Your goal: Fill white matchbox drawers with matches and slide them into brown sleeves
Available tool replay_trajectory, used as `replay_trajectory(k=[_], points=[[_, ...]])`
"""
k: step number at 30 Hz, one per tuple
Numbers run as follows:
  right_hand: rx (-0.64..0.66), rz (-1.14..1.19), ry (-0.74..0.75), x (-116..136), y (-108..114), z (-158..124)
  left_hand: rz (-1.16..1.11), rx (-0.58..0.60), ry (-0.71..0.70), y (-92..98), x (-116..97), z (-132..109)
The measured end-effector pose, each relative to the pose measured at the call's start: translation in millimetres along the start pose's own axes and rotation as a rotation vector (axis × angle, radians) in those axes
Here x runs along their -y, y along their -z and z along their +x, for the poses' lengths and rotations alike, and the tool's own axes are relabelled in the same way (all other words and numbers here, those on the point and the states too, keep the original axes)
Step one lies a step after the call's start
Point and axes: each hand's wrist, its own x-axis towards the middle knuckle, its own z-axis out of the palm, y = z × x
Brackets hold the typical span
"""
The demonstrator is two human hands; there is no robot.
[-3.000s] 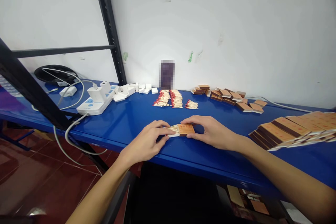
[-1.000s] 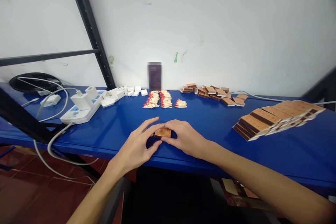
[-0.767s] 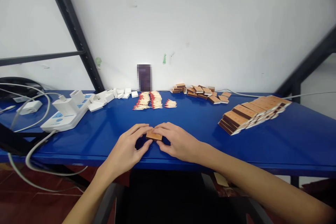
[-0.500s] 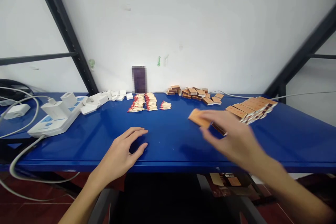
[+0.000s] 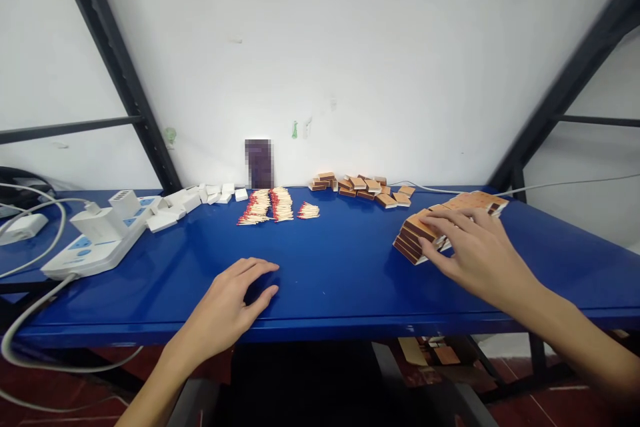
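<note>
My right hand is at the near left end of the stacked matchboxes. Its thumb and fingers are closed about a matchbox on top of that stack; the boxes behind are partly hidden by the hand. My left hand rests near the table's front, fingers apart and curved, with nothing in it. Beyond it lie two large rows of red-tipped matches and a smaller bunch of matches.
Loose matchbox sleeves lie in a heap by the wall. White inner trays are piled at the back left, next to a white power strip with plugs and cables. A blurred dark rectangle stands against the wall.
My right hand has moved right with the matchbox, from above the table to the near end of the stack. My left hand stays about where it was. The view has tilted slightly.
</note>
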Motion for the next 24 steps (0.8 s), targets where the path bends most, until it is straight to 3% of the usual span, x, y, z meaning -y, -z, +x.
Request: replay_trajectory(k=[5, 8, 12, 15, 17, 20, 24], points=[[-0.009, 0.085, 0.034, -5, -2, 4, -0.036, 0.092, 0.051, 9.7, 6, 9], [-0.01, 0.094, 0.056, -6, 4, 12, 0.007, 0.14, 0.07, 23.2, 22, 17], [0.059, 0.081, 0.101, -9, 26, 45, 0.257, 0.062, 0.194, 45.5, 67, 33], [0.249, 0.09, 0.105, -13, 32, 89, 0.485, 0.011, 0.315, 56.3, 109, 43], [0.459, 0.115, 0.114, -16, 22, 123, 0.617, -0.031, 0.433, 58.1, 131, 48], [0.721, 0.091, 0.126, -20, -15, 168, 0.696, -0.026, 0.533, 54.6, 148, 50], [0.835, 0.009, -0.038, -23, -75, 195, 0.693, -0.004, 0.524, 49.4, 148, 48]])
